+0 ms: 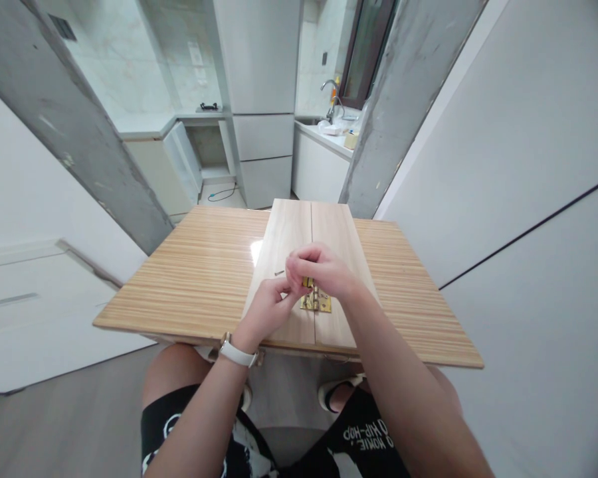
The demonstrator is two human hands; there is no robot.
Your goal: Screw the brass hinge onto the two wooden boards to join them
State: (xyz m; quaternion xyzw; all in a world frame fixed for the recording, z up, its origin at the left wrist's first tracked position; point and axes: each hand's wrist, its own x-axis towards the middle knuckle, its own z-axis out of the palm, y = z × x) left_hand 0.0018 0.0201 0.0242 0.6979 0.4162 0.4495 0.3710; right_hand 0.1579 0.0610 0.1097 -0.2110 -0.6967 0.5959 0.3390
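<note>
Two boards (299, 265) side by side on table (194, 265), seam down the middle; brass hinge (317, 302) across seam near the close end. Left hand (265, 307) curled, fingertips meeting right hand (319, 269) just above hinge; right fingers bent and bunched, pinching something too small to tell. Loose screw (279, 273) on left board, just beside the hands.

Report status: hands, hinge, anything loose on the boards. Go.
Left hand and right hand together over the brass hinge, fingers pinched at its top edge. Hinge lies across the seam of two boards. One loose screw beside it.
</note>
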